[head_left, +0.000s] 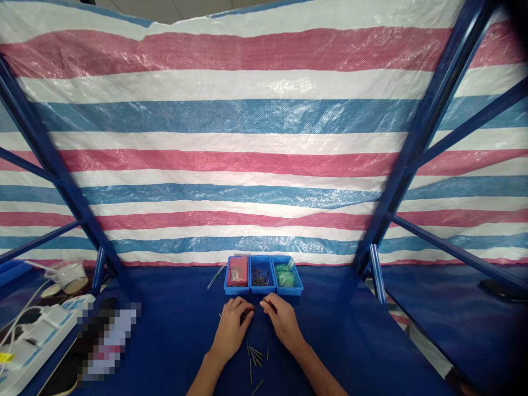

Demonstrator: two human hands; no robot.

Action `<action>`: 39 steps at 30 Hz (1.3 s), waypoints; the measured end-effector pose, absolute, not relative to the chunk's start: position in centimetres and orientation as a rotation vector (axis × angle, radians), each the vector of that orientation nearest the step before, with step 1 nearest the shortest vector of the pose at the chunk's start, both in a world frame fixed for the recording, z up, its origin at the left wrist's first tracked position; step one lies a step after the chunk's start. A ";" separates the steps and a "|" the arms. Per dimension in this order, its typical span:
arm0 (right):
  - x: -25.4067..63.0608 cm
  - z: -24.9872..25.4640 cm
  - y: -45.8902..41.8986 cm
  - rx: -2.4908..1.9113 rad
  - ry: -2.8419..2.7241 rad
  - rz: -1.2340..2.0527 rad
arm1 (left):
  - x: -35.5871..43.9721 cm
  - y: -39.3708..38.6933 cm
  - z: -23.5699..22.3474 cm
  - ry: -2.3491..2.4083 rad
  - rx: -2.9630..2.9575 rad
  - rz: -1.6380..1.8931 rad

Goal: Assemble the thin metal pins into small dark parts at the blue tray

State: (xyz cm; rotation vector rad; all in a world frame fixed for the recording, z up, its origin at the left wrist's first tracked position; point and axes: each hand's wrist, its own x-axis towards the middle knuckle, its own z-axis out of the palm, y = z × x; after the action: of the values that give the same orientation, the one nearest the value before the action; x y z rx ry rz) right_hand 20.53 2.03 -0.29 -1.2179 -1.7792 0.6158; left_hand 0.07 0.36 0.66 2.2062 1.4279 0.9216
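Observation:
My left hand (pixel 231 325) is curled in front of the blue bins, its fingers closed around a small bunch of dark, thin metal rods (pixel 246 315) that look like drill bits. Just right of it, my right hand (pixel 284 320) has thumb and forefinger pinched together; whatever sits in the pinch is too small to make out. Between my forearms several similar thin rods (pixel 255 355) lie loose on the blue tabletop (pixel 173 335), some side by side, some apart. More dark rods (pixel 260 276) fill the middle blue bin (pixel 263 290).
The left bin holds a red packet (pixel 238 271), the right bin green plastic bags (pixel 286 276). A pen (pixel 215 276) lies left of the bins. A white power strip (pixel 47 330) with cables stands far left. Blue frame posts (pixel 396 181) and a striped sheet (pixel 247 165) bound the back.

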 end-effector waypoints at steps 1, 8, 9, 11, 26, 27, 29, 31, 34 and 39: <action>20.5 -0.3 2.0 -1.211 -1.771 0.598 | 0.0 0.4 0.6 1.429 2.209 0.923; 20.7 -0.3 2.2 -1.309 -1.613 0.649 | 0.0 0.3 0.6 1.425 2.212 0.917; 20.8 -0.3 2.3 -1.320 -1.587 0.633 | 0.0 0.3 0.6 1.426 2.211 0.921; 20.9 -0.5 2.5 -1.320 -1.535 0.640 | 0.0 0.3 0.7 1.429 2.210 0.926; 21.0 -0.6 2.8 -1.205 -1.333 0.950 | 0.1 0.3 0.8 1.423 2.199 0.932; 21.0 -0.6 2.9 -1.210 -1.330 0.951 | 0.1 0.3 0.8 1.424 2.196 0.935; 21.0 -0.6 3.0 -1.223 -1.323 0.938 | 0.1 0.3 0.7 1.422 2.195 0.941; 21.1 -0.6 3.1 -1.231 -1.321 0.918 | 0.1 0.4 0.7 1.420 2.201 0.945; 21.2 -0.7 3.3 -1.224 -1.321 0.923 | 0.1 0.3 0.7 1.429 2.211 0.947; 21.1 -0.7 3.2 -1.198 -1.271 0.987 | 0.1 0.1 1.1 1.432 2.223 0.945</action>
State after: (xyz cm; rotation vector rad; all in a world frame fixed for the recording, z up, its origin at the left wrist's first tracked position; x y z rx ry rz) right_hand 21.10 3.24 -0.68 -1.1977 -1.2711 0.9871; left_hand 0.07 0.11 1.14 2.2232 1.4324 0.9451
